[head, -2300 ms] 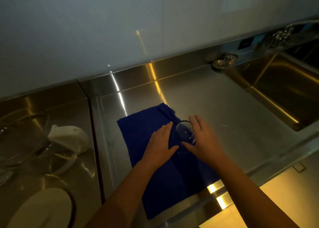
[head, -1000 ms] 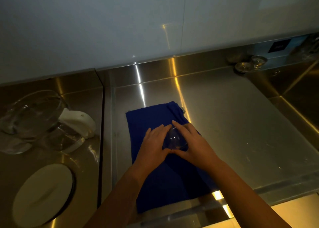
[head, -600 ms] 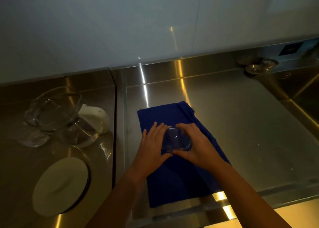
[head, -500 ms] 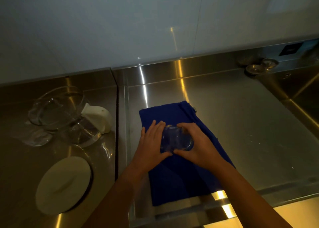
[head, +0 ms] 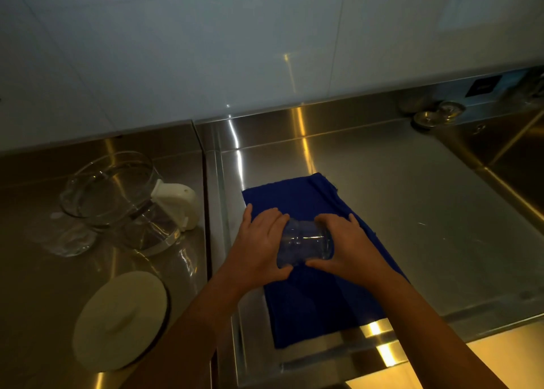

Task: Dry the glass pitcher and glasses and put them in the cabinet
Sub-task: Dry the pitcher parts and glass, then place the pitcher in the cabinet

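Observation:
A small clear glass (head: pixel 304 243) lies tipped on its side over a dark blue towel (head: pixel 312 297) spread on the steel counter. My left hand (head: pixel 259 247) cups its left side, fingers along the glass and thumb under it. My right hand (head: pixel 350 244) curls over its right end, thumb below. A glass pitcher (head: pixel 114 194) with a white handle stands at the left. Another clear glass (head: pixel 63 235) sits low beside it, hard to make out.
A round white lid (head: pixel 120 319) lies on the left counter near the front. A seam (head: pixel 206 212) divides the two counter sections. A sink basin (head: pixel 512 165) opens at the right, with small metal strainers (head: pixel 438 115) by the backsplash. White wall panels rise behind.
The glass stood upright on the towel between both hands; now it is tipped onto its side in their grip. The view has shifted left, bringing the pitcher and lid further into sight.

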Demonstrator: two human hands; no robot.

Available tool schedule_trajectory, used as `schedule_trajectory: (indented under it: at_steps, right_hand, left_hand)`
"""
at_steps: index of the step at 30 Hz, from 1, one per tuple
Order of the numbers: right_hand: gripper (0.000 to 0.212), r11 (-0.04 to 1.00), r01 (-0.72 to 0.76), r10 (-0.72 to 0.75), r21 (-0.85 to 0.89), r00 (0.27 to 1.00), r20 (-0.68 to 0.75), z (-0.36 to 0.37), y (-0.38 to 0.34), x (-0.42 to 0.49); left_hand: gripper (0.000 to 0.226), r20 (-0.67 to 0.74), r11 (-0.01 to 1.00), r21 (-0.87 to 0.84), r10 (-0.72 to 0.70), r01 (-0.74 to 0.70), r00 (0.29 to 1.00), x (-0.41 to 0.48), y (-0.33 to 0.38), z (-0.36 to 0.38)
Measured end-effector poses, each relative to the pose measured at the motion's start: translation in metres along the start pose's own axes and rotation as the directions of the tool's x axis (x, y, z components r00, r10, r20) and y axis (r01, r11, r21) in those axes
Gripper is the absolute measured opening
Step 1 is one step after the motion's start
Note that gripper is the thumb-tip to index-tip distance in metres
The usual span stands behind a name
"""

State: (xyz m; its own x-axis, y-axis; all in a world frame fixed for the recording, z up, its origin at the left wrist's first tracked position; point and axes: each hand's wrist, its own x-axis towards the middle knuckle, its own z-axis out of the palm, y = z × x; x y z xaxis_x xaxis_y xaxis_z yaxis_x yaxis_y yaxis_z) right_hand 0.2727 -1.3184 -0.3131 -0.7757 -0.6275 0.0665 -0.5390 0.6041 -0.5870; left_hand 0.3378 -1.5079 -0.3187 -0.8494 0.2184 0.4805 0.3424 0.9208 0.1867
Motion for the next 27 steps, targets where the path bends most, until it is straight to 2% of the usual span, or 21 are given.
schedule_trajectory:
  at_steps: [2, 5, 8, 10, 13, 15, 17, 19, 21, 24, 27]
  right_hand:
    - [0.066, 1.0, 0.007, -0.007, -0.029, 1.0, 0.001, 0.001, 0.001, 0.002]
    - [0.072, 0.993, 0.036, -0.034, -0.115, 0.999, 0.018, 0.006, -0.002, 0.005]
    - [0.084, 0.965, 0.144, -0.136, -0.221, 0.989, 0.051, 0.02, -0.012, 0.007]
    - [0.087, 0.96, 0.168, -0.155, -0.225, 0.985, 0.074, 0.028, -0.021, 0.01]
    - [0.082, 0.972, 0.103, -0.081, -0.21, 0.99, 0.115, 0.033, -0.023, 0.014]
    - [0.079, 0.977, 0.096, -0.079, -0.192, 0.992, 0.099, 0.035, -0.025, 0.016]
    - [0.08, 0.985, 0.106, -0.104, -0.136, 0.994, 0.024, 0.039, -0.023, 0.017]
    - [0.084, 0.991, 0.111, -0.114, -0.068, 0.993, -0.037, 0.044, -0.021, 0.018]
    - [0.086, 0.995, 0.1, -0.1, -0.006, 0.993, -0.07, 0.046, -0.02, 0.019]
    - [0.088, 0.993, 0.099, -0.095, 0.058, 0.994, -0.059, 0.046, -0.023, 0.019]
    - [0.09, 0.981, 0.102, -0.097, 0.167, 0.994, -0.043, 0.048, -0.028, 0.017]
  left_hand:
    - [0.074, -0.004, 1.0, 0.012, 0.021, -0.021, 1.0, 0.001, 0.0, -0.003]
    - [0.08, 0.064, 0.999, 0.044, 0.011, -0.014, 0.998, 0.003, -0.001, -0.005]
    - [0.074, 0.124, 0.997, 0.073, 0.023, -0.032, 0.992, 0.006, 0.002, -0.006]
    - [0.077, 0.129, 0.996, 0.078, 0.031, -0.041, 0.991, 0.007, 0.002, -0.005]
    - [0.079, 0.148, 0.993, 0.106, 0.036, -0.052, 0.988, 0.008, 0.001, -0.007]
    - [0.084, 0.151, 0.989, 0.134, 0.035, -0.056, 0.988, 0.008, -0.001, -0.007]
    - [0.088, 0.147, 0.992, 0.122, 0.019, -0.037, 0.989, 0.005, -0.003, -0.007]
    - [0.085, 0.169, 0.997, 0.07, -0.043, 0.031, 0.985, -0.003, -0.009, -0.01]
    - [0.094, 0.214, 0.984, -0.007, -0.174, 0.18, 0.961, -0.01, -0.015, -0.016]
    - [0.116, 0.301, 0.904, -0.125, -0.359, 0.41, 0.883, -0.019, -0.02, -0.022]
    - [0.119, 0.336, 0.824, -0.254, -0.415, 0.506, 0.845, -0.026, -0.023, -0.022]
